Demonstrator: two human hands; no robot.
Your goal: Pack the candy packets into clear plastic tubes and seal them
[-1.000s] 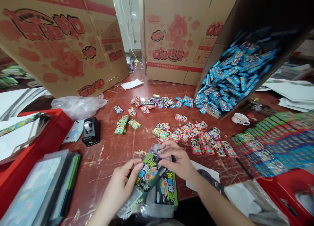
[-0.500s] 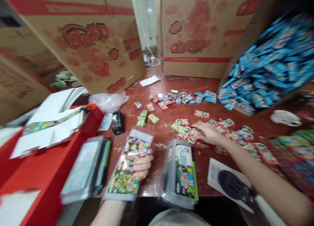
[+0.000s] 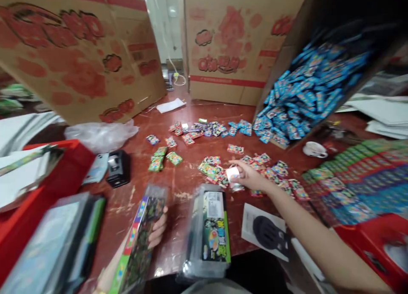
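Observation:
My left hand (image 3: 157,229) is closed round a long clear plastic pack (image 3: 143,232) filled with small printed sachets. The pack is tilted, so its narrow edge with purple, red and green bands faces me. My right hand (image 3: 250,176) is over the middle of the table, pinching a small sachet (image 3: 233,174) whose pale side faces me. Right below and beside those fingers lies a loose pile of red and green sachets (image 3: 212,168). Between my hands, near the front edge, lies a stack of clear packs (image 3: 216,230) with a black and green printed card.
A tipped carton holds blue sachets (image 3: 296,98). Cardboard boxes (image 3: 229,43) stand behind. At left are a black tape dispenser (image 3: 117,168), a plastic bag (image 3: 102,134) and a red bin (image 3: 68,166). Rows of coloured sachets (image 3: 353,179) and another red bin (image 3: 376,238) lie right.
My left hand has turned the pack from its broad face onto its edge. My right hand has lifted a sachet from the pile. The view has swung to the right.

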